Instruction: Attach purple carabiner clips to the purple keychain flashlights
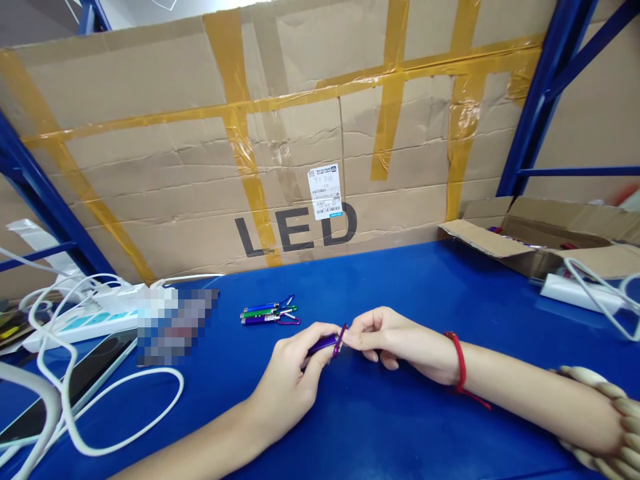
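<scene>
My left hand (293, 377) is wrapped around a purple keychain flashlight (323, 345), a slim metal tube partly hidden by the fingers. At its right end stands a purple carabiner clip (341, 341). Thumb and forefinger of my right hand (383, 337) pinch together at the clip's edge, where a small silvery part shows; the fingertips hide what exactly they grip. Beyond my left hand lie three similar flashlights side by side, each with a clip: a blue one (260, 307), a green one (260, 313) and a purple one (259, 320).
An open cardboard box (493, 240) sits at the right rear, with a white power strip (580, 293) before it. On the left are another power strip (95, 320), looping white cables (125, 430) and a phone (80, 383). A large taped carton (200, 180) walls off the back.
</scene>
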Action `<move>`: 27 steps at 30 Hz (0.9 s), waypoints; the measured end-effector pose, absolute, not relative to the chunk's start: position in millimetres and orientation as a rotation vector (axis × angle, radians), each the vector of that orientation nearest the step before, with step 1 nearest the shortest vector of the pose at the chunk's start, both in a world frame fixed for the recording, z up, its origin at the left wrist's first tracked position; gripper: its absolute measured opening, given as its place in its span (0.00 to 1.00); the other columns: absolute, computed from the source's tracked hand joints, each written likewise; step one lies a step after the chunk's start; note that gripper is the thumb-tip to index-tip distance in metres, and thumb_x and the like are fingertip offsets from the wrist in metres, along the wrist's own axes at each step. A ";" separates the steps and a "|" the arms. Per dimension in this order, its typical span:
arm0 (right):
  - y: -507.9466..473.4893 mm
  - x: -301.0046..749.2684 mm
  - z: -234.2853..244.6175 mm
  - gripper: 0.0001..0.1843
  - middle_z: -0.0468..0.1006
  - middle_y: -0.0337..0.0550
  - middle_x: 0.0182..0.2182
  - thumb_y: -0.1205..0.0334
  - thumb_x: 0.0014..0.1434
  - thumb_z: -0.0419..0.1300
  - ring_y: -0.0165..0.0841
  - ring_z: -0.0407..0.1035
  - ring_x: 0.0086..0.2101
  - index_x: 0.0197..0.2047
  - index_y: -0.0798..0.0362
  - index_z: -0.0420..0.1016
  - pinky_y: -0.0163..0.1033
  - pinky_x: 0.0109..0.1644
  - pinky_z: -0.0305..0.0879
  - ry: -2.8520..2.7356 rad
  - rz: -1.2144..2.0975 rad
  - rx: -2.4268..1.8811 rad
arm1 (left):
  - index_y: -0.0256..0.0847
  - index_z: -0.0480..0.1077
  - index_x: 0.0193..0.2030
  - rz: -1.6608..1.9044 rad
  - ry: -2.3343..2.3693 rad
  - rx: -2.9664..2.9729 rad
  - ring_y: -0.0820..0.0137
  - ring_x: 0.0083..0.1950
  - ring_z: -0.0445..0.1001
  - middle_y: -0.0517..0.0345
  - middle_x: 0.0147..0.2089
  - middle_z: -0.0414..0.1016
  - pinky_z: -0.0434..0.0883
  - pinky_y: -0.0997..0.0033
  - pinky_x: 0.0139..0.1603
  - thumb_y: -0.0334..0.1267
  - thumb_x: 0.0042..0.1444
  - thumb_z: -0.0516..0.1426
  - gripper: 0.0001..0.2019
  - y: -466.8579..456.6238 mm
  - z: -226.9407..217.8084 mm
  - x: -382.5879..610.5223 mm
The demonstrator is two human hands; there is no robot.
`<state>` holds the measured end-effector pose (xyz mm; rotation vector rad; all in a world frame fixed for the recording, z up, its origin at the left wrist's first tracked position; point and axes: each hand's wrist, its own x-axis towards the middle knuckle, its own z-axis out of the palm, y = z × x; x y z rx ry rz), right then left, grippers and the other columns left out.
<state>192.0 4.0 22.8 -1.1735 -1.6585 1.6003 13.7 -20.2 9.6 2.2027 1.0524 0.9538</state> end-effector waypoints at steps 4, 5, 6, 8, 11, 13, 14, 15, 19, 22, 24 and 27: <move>7.9 192.5 19.5 0.14 0.65 0.35 0.19 0.53 0.47 0.62 0.21 0.55 0.17 0.27 0.58 0.71 0.27 0.17 0.50 -1.853 1.213 -1.164 | 0.39 0.67 0.42 0.942 1.110 2.028 0.74 0.30 0.67 0.59 0.32 0.70 0.65 0.79 0.30 0.35 0.58 0.49 0.09 -17.9 11.0 15.5; 8.0 192.6 19.1 0.13 0.67 0.36 0.21 0.55 0.48 0.62 0.21 0.56 0.17 0.31 0.58 0.71 0.27 0.18 0.52 -1.879 1.099 -1.120 | 0.39 0.67 0.43 0.937 1.128 1.999 0.74 0.30 0.66 0.59 0.30 0.69 0.64 0.79 0.29 0.36 0.57 0.49 0.10 -17.3 10.9 15.7; 7.7 192.8 19.0 0.13 0.69 0.38 0.25 0.56 0.49 0.61 0.20 0.57 0.19 0.35 0.57 0.71 0.27 0.20 0.54 -1.899 1.001 -1.058 | 0.38 0.67 0.43 0.930 1.145 1.979 0.73 0.29 0.65 0.59 0.29 0.68 0.64 0.78 0.28 0.36 0.57 0.49 0.10 -16.9 10.7 15.8; 6.7 193.6 19.0 0.13 0.70 0.41 0.33 0.59 0.52 0.59 0.20 0.60 0.21 0.41 0.55 0.71 0.27 0.22 0.57 -1.958 0.855 -0.921 | 0.38 0.67 0.44 0.916 1.163 1.958 0.73 0.29 0.65 0.60 0.27 0.66 0.63 0.78 0.27 0.37 0.57 0.49 0.11 -16.3 10.3 15.9; 6.8 195.5 19.4 0.08 0.70 0.42 0.36 0.62 0.53 0.59 0.20 0.61 0.23 0.37 0.54 0.75 0.27 0.25 0.59 -2.057 0.709 -0.781 | 0.38 0.66 0.44 0.886 1.173 1.969 0.73 0.29 0.64 0.61 0.27 0.65 0.63 0.78 0.29 0.39 0.58 0.49 0.12 -16.0 10.1 16.0; 8.8 196.6 19.4 0.06 0.71 0.41 0.33 0.63 0.53 0.59 0.21 0.62 0.24 0.32 0.54 0.77 0.27 0.26 0.59 -2.067 0.649 -0.776 | 0.38 0.66 0.45 0.858 1.173 2.003 0.73 0.30 0.65 0.62 0.26 0.65 0.63 0.76 0.32 0.39 0.58 0.48 0.12 -15.6 10.3 16.0; 10.4 196.9 19.3 0.06 0.71 0.41 0.31 0.63 0.53 0.60 0.22 0.63 0.24 0.32 0.54 0.77 0.27 0.27 0.60 -2.058 0.638 -0.793 | 0.38 0.67 0.45 0.845 1.167 2.025 0.73 0.30 0.65 0.62 0.26 0.66 0.63 0.76 0.34 0.39 0.59 0.47 0.12 -15.2 10.5 15.9; 12.0 197.1 19.2 0.06 0.72 0.41 0.30 0.63 0.53 0.60 0.22 0.63 0.24 0.31 0.54 0.78 0.28 0.27 0.60 -2.043 0.643 -0.820 | 0.38 0.67 0.45 0.836 1.157 2.042 0.72 0.32 0.66 0.61 0.26 0.67 0.63 0.75 0.36 0.39 0.59 0.47 0.12 -14.6 10.7 15.7; 18.4 198.0 18.9 0.12 0.74 0.42 0.26 0.56 0.53 0.58 0.22 0.62 0.19 0.33 0.57 0.76 0.28 0.21 0.59 -1.926 0.793 -0.962 | 0.39 0.67 0.47 0.825 1.155 2.034 0.70 0.38 0.69 0.59 0.32 0.73 0.63 0.72 0.44 0.39 0.60 0.47 0.14 -11.8 10.6 14.0; 22.0 200.2 18.2 0.17 0.74 0.41 0.22 0.51 0.54 0.56 0.22 0.59 0.16 0.33 0.57 0.76 0.27 0.17 0.57 -1.864 0.869 -1.040 | 0.41 0.68 0.48 0.797 1.209 2.043 0.68 0.41 0.69 0.58 0.35 0.74 0.63 0.68 0.46 0.39 0.59 0.47 0.13 -10.3 9.5 12.7; 24.3 201.8 16.8 0.18 0.75 0.42 0.24 0.50 0.53 0.56 0.21 0.59 0.16 0.33 0.57 0.76 0.27 0.16 0.58 -1.851 0.887 -1.081 | 0.43 0.70 0.45 0.797 1.251 2.091 0.67 0.44 0.68 0.57 0.40 0.74 0.62 0.66 0.49 0.37 0.58 0.49 0.12 -9.7 8.3 11.9; 27.5 202.5 13.7 0.19 0.74 0.42 0.23 0.49 0.51 0.58 0.22 0.60 0.16 0.33 0.57 0.76 0.27 0.16 0.59 -1.841 0.941 -1.163 | 0.44 0.72 0.42 0.811 1.298 2.194 0.65 0.47 0.66 0.57 0.43 0.72 0.61 0.63 0.52 0.34 0.56 0.51 0.11 -8.5 6.2 10.4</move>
